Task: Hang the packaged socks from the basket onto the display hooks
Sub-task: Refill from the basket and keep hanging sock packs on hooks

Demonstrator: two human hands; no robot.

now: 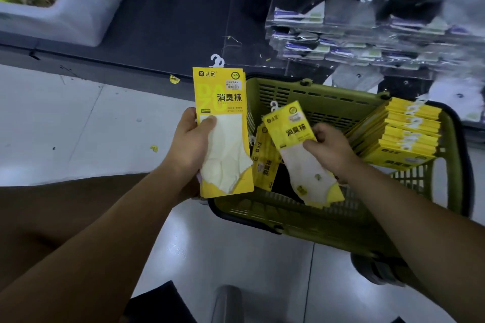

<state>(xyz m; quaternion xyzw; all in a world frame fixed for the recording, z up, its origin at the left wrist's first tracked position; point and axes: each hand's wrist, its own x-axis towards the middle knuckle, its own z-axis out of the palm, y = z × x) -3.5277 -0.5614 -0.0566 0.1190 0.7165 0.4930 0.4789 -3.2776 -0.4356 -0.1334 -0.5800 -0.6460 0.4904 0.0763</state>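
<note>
My left hand (190, 147) grips a small stack of yellow sock packs (223, 113), held upright just left of the green basket (328, 220), white hanger tab on top. My right hand (329, 151) holds a single yellow sock pack (294, 134) tilted above the basket's middle. Another loose pack (265, 162) lies inside the basket under it. A stack of several yellow packs (404, 136) leans against the basket's right side. No display hook is clearly visible.
Dark and grey sock packs (341, 16) hang in dense rows above the basket at the upper right. A dark shelf base (162, 21) runs across the top, with a white bin (86, 8) at the upper left. Pale floor (78, 126) lies to the left.
</note>
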